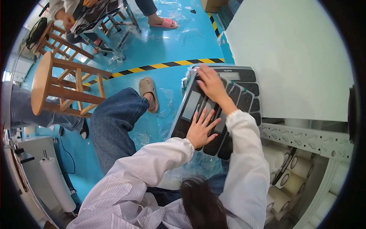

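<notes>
Several flat black panels, each with a grey window, lie fanned out and overlapping in front of me. My left hand point(201, 128) rests flat on the lower part of the top black panel point(187, 118), its fingers spread. Across the panel's far end lies my right hand point(211, 84), fingers stretched out and slightly blurred. Shiny clear film shows along that end, close to the right fingertips. More panels point(246, 101) spread out to the right under my right forearm, and another panel point(238, 74) lies crosswise at the far side.
A large pale board point(293, 57) stands at the right, above a perforated metal rail point(305, 137) and stored rolls point(299, 166). Wooden stools point(42, 84) are at the left. Striped tape point(152, 66) crosses the blue floor point(171, 49). Another person's hand point(68, 21) shows at the far left.
</notes>
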`<state>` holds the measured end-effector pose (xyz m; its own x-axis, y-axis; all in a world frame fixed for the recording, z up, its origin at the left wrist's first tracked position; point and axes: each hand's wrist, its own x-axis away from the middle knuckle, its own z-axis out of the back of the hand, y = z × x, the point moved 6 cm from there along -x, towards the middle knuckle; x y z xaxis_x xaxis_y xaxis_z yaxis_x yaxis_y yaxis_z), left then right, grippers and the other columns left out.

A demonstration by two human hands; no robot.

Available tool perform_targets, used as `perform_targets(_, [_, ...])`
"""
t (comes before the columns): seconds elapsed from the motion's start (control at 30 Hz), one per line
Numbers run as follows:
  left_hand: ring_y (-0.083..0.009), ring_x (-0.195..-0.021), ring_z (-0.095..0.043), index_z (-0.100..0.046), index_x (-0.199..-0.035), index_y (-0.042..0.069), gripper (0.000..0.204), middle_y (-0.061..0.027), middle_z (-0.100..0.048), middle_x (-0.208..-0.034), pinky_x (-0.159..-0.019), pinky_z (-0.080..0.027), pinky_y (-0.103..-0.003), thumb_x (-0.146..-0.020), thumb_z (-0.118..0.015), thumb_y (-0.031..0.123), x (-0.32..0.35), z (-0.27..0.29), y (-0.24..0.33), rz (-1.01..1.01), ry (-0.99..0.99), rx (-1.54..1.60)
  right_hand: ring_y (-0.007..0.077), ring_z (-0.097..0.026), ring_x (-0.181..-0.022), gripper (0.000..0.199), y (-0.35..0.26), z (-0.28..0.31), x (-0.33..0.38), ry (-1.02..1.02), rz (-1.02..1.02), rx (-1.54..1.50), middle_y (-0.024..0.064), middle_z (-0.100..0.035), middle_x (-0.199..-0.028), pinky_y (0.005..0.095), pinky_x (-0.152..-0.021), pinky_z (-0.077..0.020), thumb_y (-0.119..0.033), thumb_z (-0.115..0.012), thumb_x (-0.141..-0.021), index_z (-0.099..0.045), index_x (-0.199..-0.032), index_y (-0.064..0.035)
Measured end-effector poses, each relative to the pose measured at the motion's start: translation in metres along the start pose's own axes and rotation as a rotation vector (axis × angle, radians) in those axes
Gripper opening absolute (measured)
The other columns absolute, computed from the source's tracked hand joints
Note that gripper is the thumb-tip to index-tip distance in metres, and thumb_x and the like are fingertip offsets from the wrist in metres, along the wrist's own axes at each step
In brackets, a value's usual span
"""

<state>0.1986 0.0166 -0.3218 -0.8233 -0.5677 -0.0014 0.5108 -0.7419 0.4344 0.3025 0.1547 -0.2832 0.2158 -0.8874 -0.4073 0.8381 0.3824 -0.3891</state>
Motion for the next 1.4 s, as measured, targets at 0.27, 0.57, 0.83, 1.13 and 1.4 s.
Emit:
perform_targets(0.27, [-0.0362,-0.142,-0.015,-0.036,-0.144,0.029,0.067,-0.0103,-0.021,-0.154,-0.111,-0.016,-0.058,-0.084,-0.060,0.048,0.001,0.007,-0.003,0.019,0.070,0.035,0.0233,-0.026,-0.141,0.050,0.063,0.065,0.127,-0.436,-0.159,0.202,0.0026,-0.032,-0.151,0.0435,-0.114,-0.0197,-0.024,-0.046,-0.096,-0.036,-0.145,-0.0207])
perform_targets(0.57, [-0.0347,-0.109,-0.049,-0.057,-0.117,0.011,0.038,-0.0149,-0.054,-0.117,-0.092,-0.042,-0.042,-0.081,-0.066,0.007,-0.037,0.024,-0.070,0.054,0.474,0.341,0.0297,-0.058,-0.106,0.034,0.100,0.117,0.193,0.044,-0.489,0.250,0.0105,-0.060,-0.119,0.0384,-0.087,-0.0484,-0.004,-0.058,-0.086,-0.060,-0.119,-0.0090])
perform_targets(0.83, [-0.0324,-0.093,-0.054,-0.063,-0.098,0.004,0.019,-0.0126,-0.059,-0.096,-0.083,-0.046,-0.040,-0.080,-0.068,0.008,-0.107,0.067,-0.127,0.141,0.696,0.073,0.0308,-0.056,-0.097,0.013,0.063,0.090,0.135,0.148,-0.195,0.401,0.0128,-0.059,-0.104,0.0387,-0.083,-0.0493,-0.006,-0.065,-0.073,-0.056,-0.080,-0.0014])
perform_targets(1.13, [-0.0329,-0.083,-0.056,-0.052,-0.096,0.002,0.017,-0.0153,-0.058,-0.084,-0.075,-0.046,-0.042,-0.084,-0.060,0.010,-0.104,0.056,-0.084,-0.190,0.465,0.101,0.0347,-0.058,-0.062,0.025,0.050,0.068,0.124,0.185,-0.542,0.071,0.0140,-0.053,-0.090,0.0409,-0.057,-0.0495,-0.005,-0.056,-0.085,-0.060,-0.109,-0.0131])
perform_targets(1.4, [-0.0333,-0.070,-0.064,-0.058,-0.101,0.010,0.019,-0.0135,-0.066,-0.089,-0.058,-0.051,-0.041,-0.088,-0.061,0.023,-0.127,0.039,-0.092,0.012,0.448,0.147,0.0332,-0.062,-0.061,0.012,0.037,0.042,0.118,0.158,-0.418,0.220,0.0098,-0.051,-0.093,0.0447,-0.052,-0.0523,-0.009,-0.057,-0.083,-0.057,-0.095,-0.0124])
